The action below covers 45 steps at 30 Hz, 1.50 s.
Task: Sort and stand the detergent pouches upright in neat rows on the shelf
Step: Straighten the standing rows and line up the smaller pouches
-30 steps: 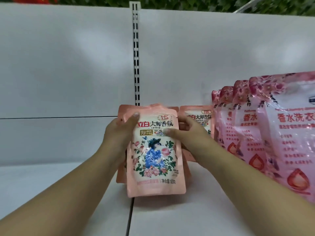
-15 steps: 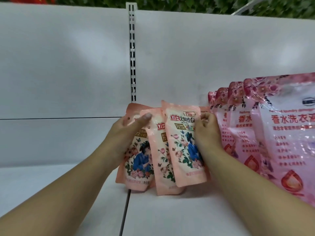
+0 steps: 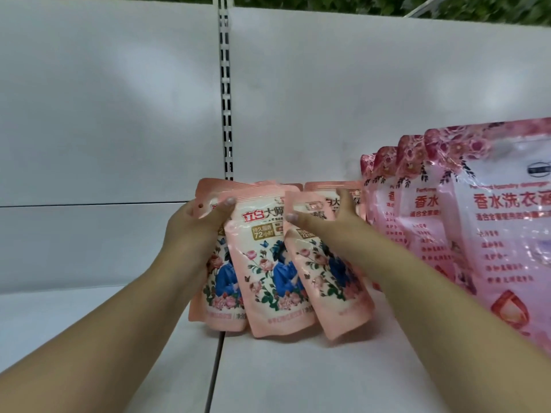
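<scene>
Fanned out mid-shelf [image 3: 298, 383], near the back edge: three small floral detergent pouches [image 3: 268, 272], long axes upright but tilting, tops leaning left. Left hand [image 3: 193, 231] pinching the leftmost top; right hand [image 3: 334, 231] seemingly clasping the rightmost, probably separating them for rows. Larger pink pouches [image 3: 489, 234] standing toward the right edge.

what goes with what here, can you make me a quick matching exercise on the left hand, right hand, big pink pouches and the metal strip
Things:
1. left hand
2. right hand
3. big pink pouches
4. slotted metal strip

Places or states:
A. runs up the back wall
B. stand in a row at the far right
C. grips the tops of the leftmost small pouches
D. rests on the tilted small pouch nearest the big ones

Pairs: 1-C, 2-D, 3-B, 4-A
</scene>
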Tool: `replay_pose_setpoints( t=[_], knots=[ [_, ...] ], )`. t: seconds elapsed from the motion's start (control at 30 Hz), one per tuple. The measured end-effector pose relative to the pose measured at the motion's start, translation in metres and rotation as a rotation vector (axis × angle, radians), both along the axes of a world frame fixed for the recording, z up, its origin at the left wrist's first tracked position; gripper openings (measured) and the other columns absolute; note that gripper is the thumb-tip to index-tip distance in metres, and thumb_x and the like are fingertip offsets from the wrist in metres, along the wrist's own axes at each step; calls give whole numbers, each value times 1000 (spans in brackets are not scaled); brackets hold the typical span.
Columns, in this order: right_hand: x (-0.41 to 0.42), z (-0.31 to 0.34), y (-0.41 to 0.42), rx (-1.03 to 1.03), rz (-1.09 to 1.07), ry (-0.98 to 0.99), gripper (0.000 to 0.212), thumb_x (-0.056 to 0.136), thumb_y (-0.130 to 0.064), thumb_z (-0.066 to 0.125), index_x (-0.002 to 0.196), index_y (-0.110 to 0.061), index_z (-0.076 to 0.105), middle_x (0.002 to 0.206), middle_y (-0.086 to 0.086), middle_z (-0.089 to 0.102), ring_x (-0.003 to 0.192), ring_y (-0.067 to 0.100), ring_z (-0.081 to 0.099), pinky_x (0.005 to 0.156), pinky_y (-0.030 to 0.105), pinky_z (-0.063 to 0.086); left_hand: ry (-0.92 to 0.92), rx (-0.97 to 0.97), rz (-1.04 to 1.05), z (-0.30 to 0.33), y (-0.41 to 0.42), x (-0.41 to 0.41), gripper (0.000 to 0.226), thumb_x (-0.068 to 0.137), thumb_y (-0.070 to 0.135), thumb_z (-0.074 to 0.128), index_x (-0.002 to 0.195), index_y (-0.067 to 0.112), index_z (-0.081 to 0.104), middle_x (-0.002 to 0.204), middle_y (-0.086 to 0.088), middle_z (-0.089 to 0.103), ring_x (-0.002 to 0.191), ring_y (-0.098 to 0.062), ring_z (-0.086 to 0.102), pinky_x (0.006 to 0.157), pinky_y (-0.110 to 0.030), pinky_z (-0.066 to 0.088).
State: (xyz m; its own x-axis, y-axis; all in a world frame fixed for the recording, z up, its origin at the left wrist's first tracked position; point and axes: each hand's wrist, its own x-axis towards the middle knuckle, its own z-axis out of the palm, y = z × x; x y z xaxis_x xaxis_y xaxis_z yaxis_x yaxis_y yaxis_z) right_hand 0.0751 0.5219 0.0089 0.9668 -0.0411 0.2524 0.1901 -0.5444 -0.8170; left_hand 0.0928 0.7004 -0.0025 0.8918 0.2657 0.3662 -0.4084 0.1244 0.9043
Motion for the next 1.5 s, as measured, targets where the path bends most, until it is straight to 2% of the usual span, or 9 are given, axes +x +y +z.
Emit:
replay_pose_setpoints(
  t=[0.17,0.37,0.53,0.7,0.83,0.93,1.07,1.27,1.5],
  knots=[
    [23,-17,1,88,-282,-230,101,75,-57,61,145,-23,-4,152,8,7,139,29,17,109,43,26,2,-24,51,0,1,6,31,76,32,72,103,17,62,92,-5,71,81,-28,68,82,-47,53],
    [42,-22,-1,79,-444,-467,97,77,-55,60,147,-19,4,152,11,10,139,28,15,114,45,20,-11,-18,73,1,-1,5,39,78,33,70,111,16,60,93,-5,71,81,-28,68,82,-46,53],
    [34,-16,7,-106,-377,-386,87,87,-55,43,147,-18,-8,155,4,-16,143,21,-11,115,39,-4,-10,-3,84,2,-1,2,46,77,35,71,117,15,58,94,-5,71,79,-27,69,81,-45,54],
    [11,-8,-9,37,-338,-319,85,88,-41,55,148,-20,-2,157,1,2,142,29,14,114,41,18,-25,-17,93,3,1,-4,26,80,30,69,102,17,61,88,-4,71,75,-23,68,73,-36,54],
    [13,-15,-4,-285,-348,-39,108,85,-31,64,141,-21,-28,150,2,-32,143,29,-11,115,43,14,-33,-8,113,3,3,-4,24,80,31,69,98,17,62,90,-5,71,81,-27,69,83,-44,53],
    [17,-17,-2,-438,-361,113,109,86,-18,64,139,-24,-31,144,8,-41,142,35,3,108,45,29,-41,-1,109,3,4,-3,20,79,31,70,93,18,62,90,-5,71,82,-28,69,85,-46,53],
    [23,-23,1,-585,-389,221,102,90,-22,58,139,-20,-31,149,27,-20,131,42,33,98,46,41,-42,-8,104,3,4,-3,19,80,30,70,92,18,62,91,-6,71,84,-28,69,84,-43,53],
    [40,-34,-6,-479,-334,252,97,88,-39,58,145,-23,-19,142,27,20,119,34,47,95,41,44,-50,-8,106,3,3,-2,21,81,30,68,95,17,61,89,-4,71,79,-25,68,82,-41,54],
    [49,-41,-7,-359,-376,209,87,91,-35,55,146,-27,-12,147,20,9,125,35,39,101,42,37,-62,-24,108,3,3,-1,25,81,29,68,101,16,62,93,-4,71,82,-24,68,84,-42,54]
  ],
)
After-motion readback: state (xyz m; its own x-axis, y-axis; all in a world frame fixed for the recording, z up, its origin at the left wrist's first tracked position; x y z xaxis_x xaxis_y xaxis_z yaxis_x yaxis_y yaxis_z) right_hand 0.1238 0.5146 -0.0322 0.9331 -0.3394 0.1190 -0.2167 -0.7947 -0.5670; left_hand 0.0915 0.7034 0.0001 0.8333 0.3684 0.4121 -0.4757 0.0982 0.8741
